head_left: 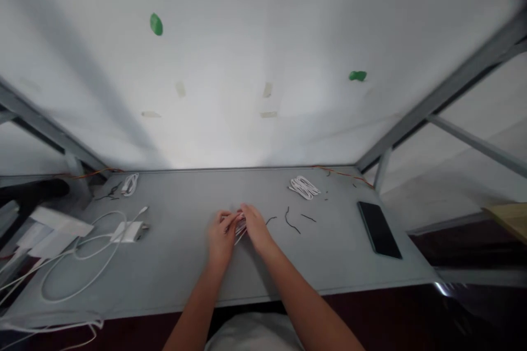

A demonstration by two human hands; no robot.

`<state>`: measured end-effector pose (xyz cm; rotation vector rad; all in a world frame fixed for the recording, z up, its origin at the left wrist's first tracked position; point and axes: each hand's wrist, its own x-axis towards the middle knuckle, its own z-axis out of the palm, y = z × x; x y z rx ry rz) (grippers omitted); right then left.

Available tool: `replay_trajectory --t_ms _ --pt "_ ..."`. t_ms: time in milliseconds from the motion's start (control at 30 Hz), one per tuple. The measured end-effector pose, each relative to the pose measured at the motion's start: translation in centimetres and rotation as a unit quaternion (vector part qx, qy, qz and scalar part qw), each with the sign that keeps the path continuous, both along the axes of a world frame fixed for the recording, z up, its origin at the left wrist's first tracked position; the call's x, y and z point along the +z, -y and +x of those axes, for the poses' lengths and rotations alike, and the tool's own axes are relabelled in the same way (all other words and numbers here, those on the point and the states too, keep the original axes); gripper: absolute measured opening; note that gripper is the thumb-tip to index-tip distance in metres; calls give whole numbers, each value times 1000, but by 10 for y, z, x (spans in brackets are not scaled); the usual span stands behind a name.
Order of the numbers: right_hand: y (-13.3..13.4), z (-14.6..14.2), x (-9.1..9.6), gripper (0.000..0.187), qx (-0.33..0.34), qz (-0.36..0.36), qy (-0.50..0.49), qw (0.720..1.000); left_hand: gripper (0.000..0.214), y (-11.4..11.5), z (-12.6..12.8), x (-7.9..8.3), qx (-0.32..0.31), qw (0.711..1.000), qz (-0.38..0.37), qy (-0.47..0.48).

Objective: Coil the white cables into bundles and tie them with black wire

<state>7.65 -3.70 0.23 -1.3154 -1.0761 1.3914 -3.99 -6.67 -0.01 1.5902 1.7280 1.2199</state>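
In the middle of the grey shelf, my left hand [222,233] and my right hand [254,226] come together around a small bundle of white cable [241,229]. Fingers of both hands are closed on it, and they cover most of the bundle. Several dark twist ties lie just right of my right hand, among them a long bent twist tie [291,221] and a short twist tie [308,218]. Behind them rests a coiled white cable [304,187], apart from my hands.
A dark phone [379,229] lies at the right. On the left are a white charger [125,232] with its loose cable, a white power strip [53,230] and a small coiled cable [130,184]. A white wall [222,77] rises behind, with metal frame bars [436,93] at the sides.
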Motion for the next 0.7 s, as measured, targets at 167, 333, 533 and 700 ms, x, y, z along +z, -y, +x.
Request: replay_trajectory --t_ms 167,333,533,700 --pt "11 -1 -3 46 -87 -61 -56 993 46 6 18 14 57 998 -26 10" --pt "12 9 -7 34 -157 -1 0 988 52 8 33 21 62 996 -58 27" --pt "17 27 -6 28 -189 41 70 979 54 13 50 20 -74 993 -87 30" --pt "22 92 -4 26 -103 82 136 982 46 6 50 15 -68 992 -108 12"
